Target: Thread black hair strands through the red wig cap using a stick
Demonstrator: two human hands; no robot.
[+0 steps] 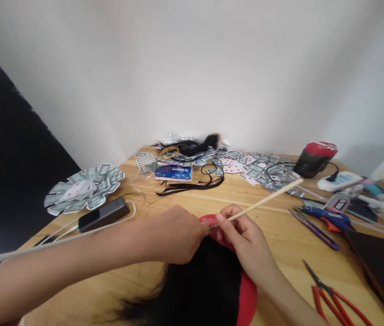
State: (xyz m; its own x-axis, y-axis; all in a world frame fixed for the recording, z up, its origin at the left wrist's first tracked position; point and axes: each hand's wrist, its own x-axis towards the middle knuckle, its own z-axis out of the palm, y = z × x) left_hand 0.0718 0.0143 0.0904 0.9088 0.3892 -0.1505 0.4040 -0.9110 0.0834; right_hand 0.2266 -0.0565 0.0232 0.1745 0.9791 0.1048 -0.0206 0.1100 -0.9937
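At lower centre of the frame, black hair (205, 280) over a red base (248, 299). From the left, left hand (183, 233) with fingertips hidden at the red edge; impossible to tell what, if anything, gripped. Opposite, right hand (246, 237) closed on a pale stick (270, 197), slanting towards the upper right. Possibly prone to twisting, with such a slim stick pinched low; loose strands perhaps liable to snagging between such crowded fingers.
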